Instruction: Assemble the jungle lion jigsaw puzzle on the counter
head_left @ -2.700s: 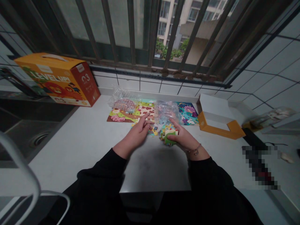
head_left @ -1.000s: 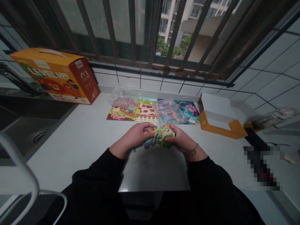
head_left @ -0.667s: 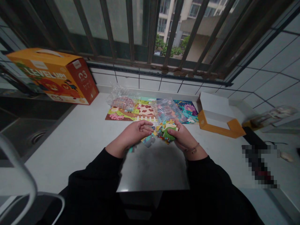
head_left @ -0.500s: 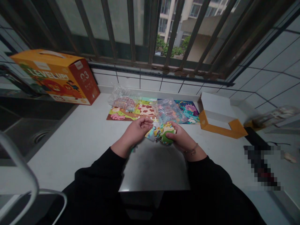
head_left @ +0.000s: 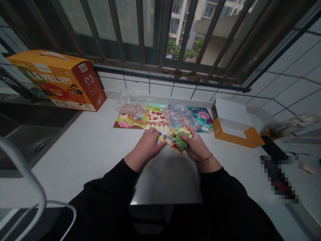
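Head view: right hand (head_left: pixel 197 142) clamped on a jigsaw-piece stack (head_left: pixel 178 138) over the worktop (head_left: pixel 100 144).

Stack held tilted, green top face turned up to the camera, ragged edge pointing toward the left hand (head_left: pixel 147 144); long axis unclear, partly covered by the grip. Counts: one stack, pieces within it not countable; some loose jigsaw pieces (head_left: pixel 165 138) just beside the left hand, number unclear; one farm picture (head_left: pixel 156 117) and one blue picture (head_left: pixel 202 115), side by side, running left to right; two clear plastic bags (head_left: pixel 182 115), one over each picture; one LEVEL UP! carton (head_left: pixel 57 82); one open orange box (head_left: pixel 233 139). Stack appearance: green and cream on top, yellow, red and teal fanned below. Right fingers closed round it, thumb on top; left hand palm down, cannot tell whether its fingers grip.
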{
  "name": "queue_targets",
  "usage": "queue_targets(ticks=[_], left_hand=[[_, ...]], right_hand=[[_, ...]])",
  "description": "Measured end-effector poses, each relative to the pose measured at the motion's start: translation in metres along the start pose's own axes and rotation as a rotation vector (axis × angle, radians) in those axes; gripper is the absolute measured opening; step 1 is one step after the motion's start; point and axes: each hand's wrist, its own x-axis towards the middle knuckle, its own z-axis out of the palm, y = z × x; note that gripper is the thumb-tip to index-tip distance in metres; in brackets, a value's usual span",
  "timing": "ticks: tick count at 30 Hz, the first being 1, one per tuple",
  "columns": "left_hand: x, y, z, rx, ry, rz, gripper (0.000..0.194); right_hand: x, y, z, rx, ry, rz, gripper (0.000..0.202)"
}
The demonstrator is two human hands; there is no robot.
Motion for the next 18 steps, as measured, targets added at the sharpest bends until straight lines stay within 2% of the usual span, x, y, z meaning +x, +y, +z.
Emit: queue_targets(ticks=[3, 6, 9, 13, 18], left_hand=[[-0.003, -0.005, 0.005, 0.161, -0.1, 0.025, 0.045], [-0.002, -0.006, 0.007, 0.14, -0.108, -0.035, 0.051], [-0.002, -0.004, 0.005, 0.006, -0.112, -0.087, 0.048], [-0.004, 0.0, 0.004, -0.282, -0.145, -0.101, 0.037], [-0.005, 0.009, 0.001, -0.46, -0.178, -0.052, 0.047]], right_hand=[[0.001, 0.001, -0.002, -0.044, -0.009, 0.015, 0.065], [0.001, 0.006, -0.003, -0.138, -0.063, 0.031, 0.074], [0.002, 0.009, -0.003, -0.264, -0.121, 0.023, 0.076], [0.002, 0.011, -0.003, -0.438, -0.169, 0.008, 0.077], [0.003, 0.014, -0.005, -0.507, -0.182, -0.076, 0.075]])
